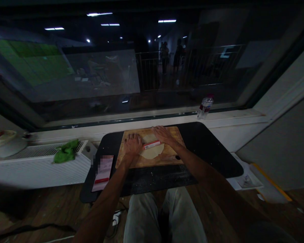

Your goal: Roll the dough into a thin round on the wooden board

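A wooden cutting board (pixel 171 158) lies on a small black table, with a thin, roughly round sheet of dough (pixel 150 153) spread on it. Across the dough runs a narrow bar (pixel 152 144) with a red and white printed label; whether it is a rolling pin or a slim box I cannot tell. My left hand (pixel 133 143) lies at the bar's left end, fingers stretched forward. At the right end rests my right hand (pixel 163 134), its fingers extended to the left over the board's far side. Both hands cover the bar's ends.
A phone with a lit screen (pixel 103 173) lies on the black table (pixel 218 162), left of the board. A water bottle (pixel 205 107) stands on the windowsill (pixel 233 118). Green cloth (pixel 66 151) and a pale bowl (pixel 6 143) sit on the radiator (pixel 40 172). Cables hang below.
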{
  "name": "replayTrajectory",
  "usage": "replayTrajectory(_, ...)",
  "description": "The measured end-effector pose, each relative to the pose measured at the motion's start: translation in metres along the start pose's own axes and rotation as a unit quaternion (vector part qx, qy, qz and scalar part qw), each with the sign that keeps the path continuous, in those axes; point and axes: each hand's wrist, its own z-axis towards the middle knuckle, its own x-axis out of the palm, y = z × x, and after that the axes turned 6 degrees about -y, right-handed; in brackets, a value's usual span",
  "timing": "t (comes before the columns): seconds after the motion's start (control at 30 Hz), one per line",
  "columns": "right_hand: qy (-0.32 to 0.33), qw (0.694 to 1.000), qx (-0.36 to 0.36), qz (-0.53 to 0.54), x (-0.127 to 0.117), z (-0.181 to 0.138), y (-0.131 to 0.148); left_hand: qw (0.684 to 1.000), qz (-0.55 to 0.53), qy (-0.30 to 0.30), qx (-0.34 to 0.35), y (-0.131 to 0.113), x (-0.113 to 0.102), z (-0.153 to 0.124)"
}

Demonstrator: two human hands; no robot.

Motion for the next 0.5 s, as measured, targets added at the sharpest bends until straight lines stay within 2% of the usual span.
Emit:
replayTrajectory(0.3,-0.035,0.998,0.047,-0.010,-0.002,0.020,-0.001,1.000,-0.008,0.007,-0.023,0.001,0.011,0.001)
replayTrajectory(0.4,-0.037,0.999,0.038,-0.010,0.003,0.016,-0.001,1.000,-0.008,-0.004,-0.028,-0.001,0.011,-0.004)
replayTrajectory(0.5,-0.041,0.998,0.041,-0.019,0.007,-0.002,-0.001,1.000,-0.010,-0.001,-0.022,-0.002,0.010,-0.007)
